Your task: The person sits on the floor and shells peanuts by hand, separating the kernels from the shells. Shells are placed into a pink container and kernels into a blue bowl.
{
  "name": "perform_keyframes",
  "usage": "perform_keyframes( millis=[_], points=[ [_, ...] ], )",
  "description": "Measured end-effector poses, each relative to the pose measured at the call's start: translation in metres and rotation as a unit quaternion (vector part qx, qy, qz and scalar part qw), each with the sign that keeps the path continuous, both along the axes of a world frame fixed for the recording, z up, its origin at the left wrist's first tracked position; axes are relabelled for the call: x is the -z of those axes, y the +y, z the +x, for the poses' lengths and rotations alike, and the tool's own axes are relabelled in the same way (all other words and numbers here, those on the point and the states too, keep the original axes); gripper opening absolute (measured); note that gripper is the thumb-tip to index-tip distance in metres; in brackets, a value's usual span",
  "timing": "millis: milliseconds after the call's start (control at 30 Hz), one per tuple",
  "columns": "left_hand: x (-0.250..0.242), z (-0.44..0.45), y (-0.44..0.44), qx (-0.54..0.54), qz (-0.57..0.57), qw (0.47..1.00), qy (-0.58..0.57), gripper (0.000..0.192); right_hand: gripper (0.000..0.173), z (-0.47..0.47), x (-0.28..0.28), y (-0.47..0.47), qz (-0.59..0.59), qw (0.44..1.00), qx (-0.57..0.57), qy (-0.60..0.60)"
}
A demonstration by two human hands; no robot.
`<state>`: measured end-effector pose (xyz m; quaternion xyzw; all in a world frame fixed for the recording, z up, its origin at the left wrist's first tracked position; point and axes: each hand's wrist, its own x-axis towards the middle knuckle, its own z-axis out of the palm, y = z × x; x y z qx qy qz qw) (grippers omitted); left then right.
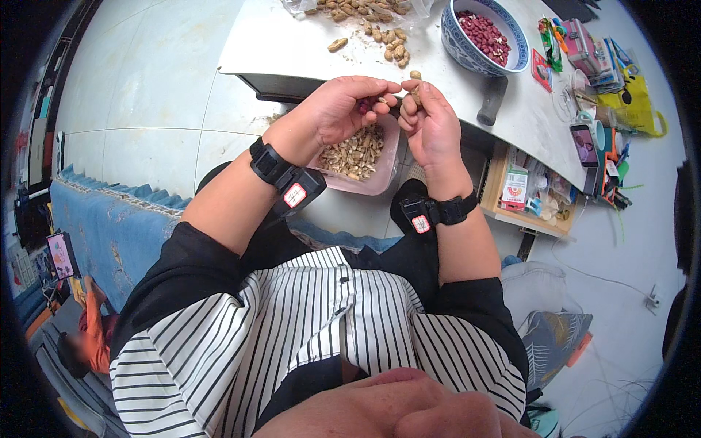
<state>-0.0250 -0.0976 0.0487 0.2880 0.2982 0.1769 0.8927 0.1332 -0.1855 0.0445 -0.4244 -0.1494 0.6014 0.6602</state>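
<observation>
My left hand [348,107], palm turned up, cups red-skinned peanut kernels [366,104] and a small pale piece of shell in its curled fingers. Close beside it, my right hand [430,117] grips a peanut in its shell [415,96] between thumb and fingers. Another unshelled peanut [415,74] lies just beyond those fingertips. Beneath the hands is a pink plastic bin [386,164] holding broken shells [353,156]. Unshelled peanuts [391,44] lie on the white table [285,44], partly on a clear plastic bag. A blue-and-white bowl [465,55] holds red kernels [484,38].
A dark cylindrical object [492,101] lies near the table edge. An open wooden drawer [528,219] with packets juts out at right, below a phone [584,145] and a mug [597,131]. Another person [96,328] is at lower left, near a blue cloth cover [120,230].
</observation>
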Motion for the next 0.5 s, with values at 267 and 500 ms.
perform_keyframes(
  millis=[267, 500],
  points=[
    [-0.001, -0.001, -0.001, 0.046, 0.112, 0.99, 0.076, 0.029, 0.026, -0.004, -0.005, -0.001, -0.01, 0.999, -0.005, -0.043],
    [-0.001, 0.0, -0.003, 0.062, 0.174, 0.977, 0.11, 0.026, 0.029, -0.001, -0.002, -0.001, 0.016, 0.999, -0.031, -0.02]
  ],
)
